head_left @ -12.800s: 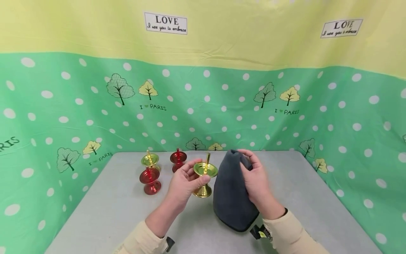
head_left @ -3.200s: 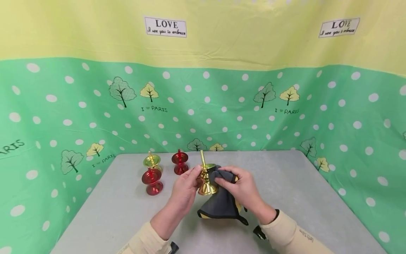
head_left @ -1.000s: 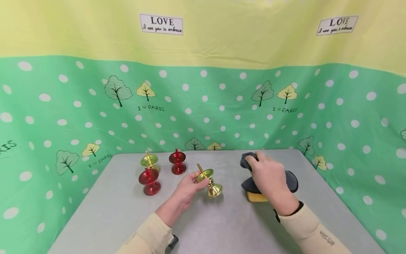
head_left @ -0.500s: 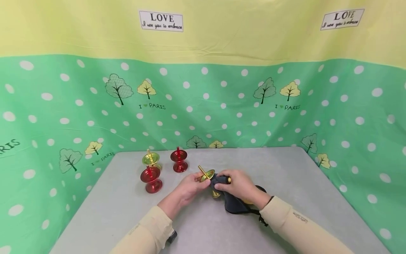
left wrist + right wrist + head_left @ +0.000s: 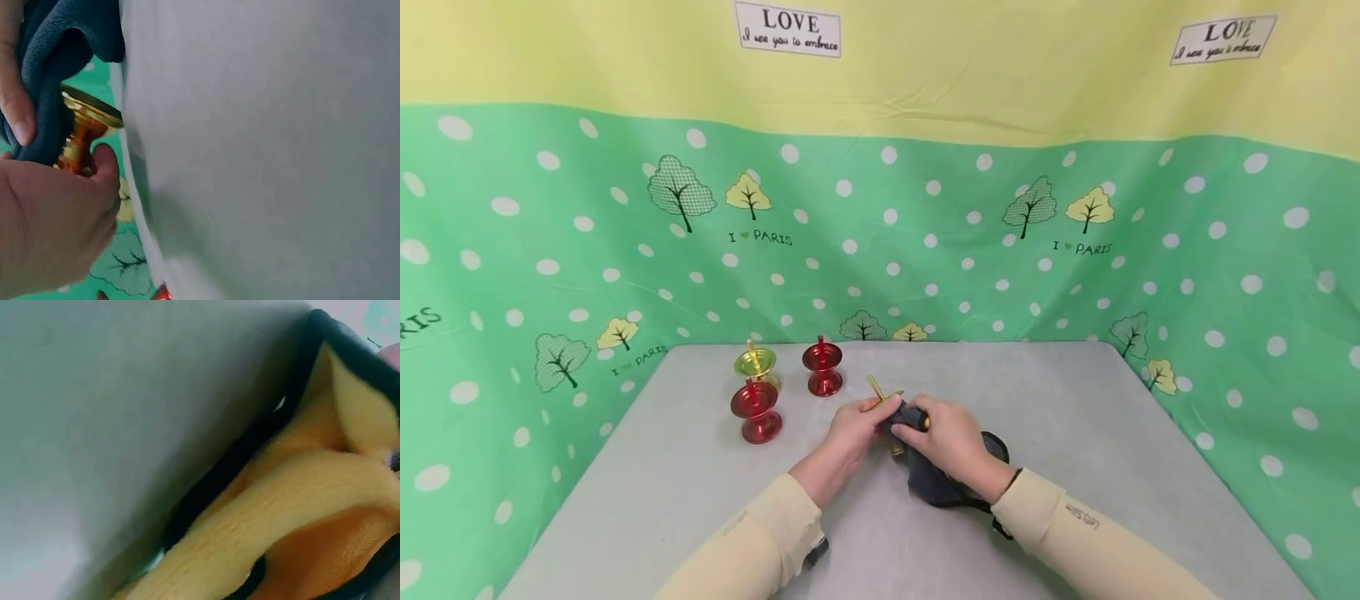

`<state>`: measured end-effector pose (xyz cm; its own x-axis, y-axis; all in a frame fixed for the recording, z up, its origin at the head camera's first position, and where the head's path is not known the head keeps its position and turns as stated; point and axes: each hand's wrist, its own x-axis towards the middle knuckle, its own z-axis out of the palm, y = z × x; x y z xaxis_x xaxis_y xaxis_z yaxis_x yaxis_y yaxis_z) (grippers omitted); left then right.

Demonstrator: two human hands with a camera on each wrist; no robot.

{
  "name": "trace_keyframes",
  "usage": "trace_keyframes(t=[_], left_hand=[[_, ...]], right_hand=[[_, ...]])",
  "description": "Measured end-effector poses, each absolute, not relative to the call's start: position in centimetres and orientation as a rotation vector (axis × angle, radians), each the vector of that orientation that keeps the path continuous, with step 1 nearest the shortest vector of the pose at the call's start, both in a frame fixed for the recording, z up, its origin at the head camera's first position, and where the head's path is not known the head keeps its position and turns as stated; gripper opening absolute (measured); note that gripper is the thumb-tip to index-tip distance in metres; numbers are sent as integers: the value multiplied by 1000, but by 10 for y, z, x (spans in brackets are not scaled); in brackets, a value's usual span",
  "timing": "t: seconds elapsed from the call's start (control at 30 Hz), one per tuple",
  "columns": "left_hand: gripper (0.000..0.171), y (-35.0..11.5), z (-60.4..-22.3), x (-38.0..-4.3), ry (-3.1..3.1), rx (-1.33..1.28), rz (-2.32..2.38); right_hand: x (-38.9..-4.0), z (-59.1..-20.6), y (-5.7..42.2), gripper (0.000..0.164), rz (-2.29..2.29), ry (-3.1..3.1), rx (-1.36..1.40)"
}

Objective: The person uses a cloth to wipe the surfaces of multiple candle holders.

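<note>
My left hand (image 5: pixel 848 437) holds a shiny gold candle holder (image 5: pixel 876 387), tilted, with its thin rod pointing up and left. Most of it is hidden by fingers and cloth; its flared base (image 5: pixel 94 107) shows in the left wrist view. In my right hand (image 5: pixel 953 443) is a bunched cloth (image 5: pixel 931 483), dark grey-blue on one side with black edging. My right fingers press it against the holder below the dish. The cloth's yellow fleecy side (image 5: pixel 244 531) fills much of the right wrist view.
On the grey table (image 5: pixel 1075 400), to the left, stand another gold candle holder (image 5: pixel 754 362) and two red ones, a nearer one (image 5: pixel 762 427) and a farther one (image 5: pixel 824 380). A green and yellow printed curtain (image 5: pixel 925 250) encloses the back and sides.
A second ago my right hand was away to the right with the cloth; it has come back to the gold holder. The cloth now covers the holder's stem. The other holders stay put.
</note>
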<state>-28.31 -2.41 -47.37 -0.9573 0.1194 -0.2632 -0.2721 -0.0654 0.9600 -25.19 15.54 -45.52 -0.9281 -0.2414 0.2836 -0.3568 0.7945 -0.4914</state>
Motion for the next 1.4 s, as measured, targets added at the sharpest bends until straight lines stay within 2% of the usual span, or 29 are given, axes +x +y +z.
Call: trace_keyframes(t=[0.43,0.63,0.77,0.93,1.1,1.17,1.3,1.4], left_hand=[[47,-38,-477,-296,1798,28,2062],[49,-39,-477,-297,1806,25,2026],[56,-37,-477,-296,1861,39,1976],[68,-34,-476,-292,1916,34,1961],[60,-32,-477,-282,1910,-125,2084],[63,-31,-474,-276,1935,-196,2109],[76,-29,-467,-269,2018,-293,2071],[76,-31,-468,-271,2005,-301,2073]], right_hand=[[-269,-454,157,29,1064,-2932,258],[-272,-452,161,41,1140,-2988,184],[-272,-457,163,49,1171,-2977,152],[-261,-464,163,38,979,-2865,279],[-246,-470,153,30,601,-2681,473],[-243,-470,148,29,529,-2621,512],[-240,-468,139,27,538,-2570,548],[-243,-464,137,25,662,-2639,525]])
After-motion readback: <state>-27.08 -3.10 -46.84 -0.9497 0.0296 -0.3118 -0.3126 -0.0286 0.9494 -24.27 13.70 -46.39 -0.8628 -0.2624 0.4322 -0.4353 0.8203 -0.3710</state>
